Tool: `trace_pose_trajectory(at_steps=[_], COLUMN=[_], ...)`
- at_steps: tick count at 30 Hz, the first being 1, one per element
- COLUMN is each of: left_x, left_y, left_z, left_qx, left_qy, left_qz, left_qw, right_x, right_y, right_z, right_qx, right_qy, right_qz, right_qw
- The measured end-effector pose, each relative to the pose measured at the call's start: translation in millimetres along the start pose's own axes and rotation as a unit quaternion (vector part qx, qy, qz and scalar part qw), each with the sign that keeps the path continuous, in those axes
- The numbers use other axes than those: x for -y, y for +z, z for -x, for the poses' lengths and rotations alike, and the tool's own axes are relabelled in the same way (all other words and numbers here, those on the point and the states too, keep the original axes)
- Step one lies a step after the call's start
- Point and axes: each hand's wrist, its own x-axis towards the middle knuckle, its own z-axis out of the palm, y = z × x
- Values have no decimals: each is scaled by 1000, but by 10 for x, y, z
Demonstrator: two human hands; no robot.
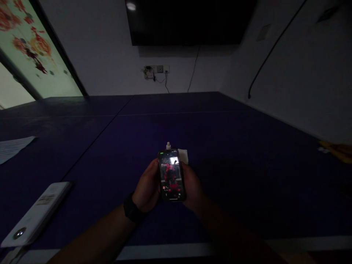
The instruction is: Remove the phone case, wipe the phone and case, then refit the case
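A black smartphone (171, 175) with its lock screen lit is held upright over the dark blue table (220, 146). My left hand (147, 189), with a dark watch on the wrist, grips its left edge. My right hand (192, 189) grips its right edge. Fingers of both hands wrap round the phone's sides. Just behind the phone, a small white bottle (168, 146) and a white folded cloth or box (183, 155) stand on the table.
A white remote-like box (35, 214) lies at the near left. Paper (13, 146) rests at the far left. A dark wall screen (189, 22) hangs above wall sockets (155, 69) with cables. Something yellow (337, 150) lies at the right edge. The room is dim.
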Motion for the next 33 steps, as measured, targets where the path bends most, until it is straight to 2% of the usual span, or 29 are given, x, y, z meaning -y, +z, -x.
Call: trace_pose_trajectory(at_steps=[5, 13, 19, 22, 24, 26, 29, 31, 33], left_x=[18, 23, 53, 36, -41, -161, -313, -330, -281], left_y=[33, 29, 12, -10, -50, -114, -233, -313, -382], left_z=[31, 13, -4, 4, -2, -19, -69, -120, -179], left_qx=[16, 6, -30, -27, -8, 37, 106, 91, 82], left_qy=[-1, 1, 8, -5, -11, -42, -120, -127, -134], left_qz=[-2, 14, -4, -44, -111, -222, -369, -424, -444], left_qw=[1000, 1000, 1000, 999, 994, 973, 916, 892, 882], right_x=[-69, -104, 48, 140, 183, 200, 174, 136, 98], right_y=[-71, -67, -62, -160, -258, -354, -450, -478, -493], right_z=[5, -41, 6, 85, 132, 160, 156, 130, 94], right_qx=[8, -41, -111, -111, -94, -89, -93, -91, -86], right_qy=[11, -7, -98, -83, -63, -56, -62, -57, -55], right_qz=[-29, 10, 128, 225, 284, 335, 399, 424, 447], right_qw=[999, 999, 981, 964, 952, 936, 910, 899, 889])
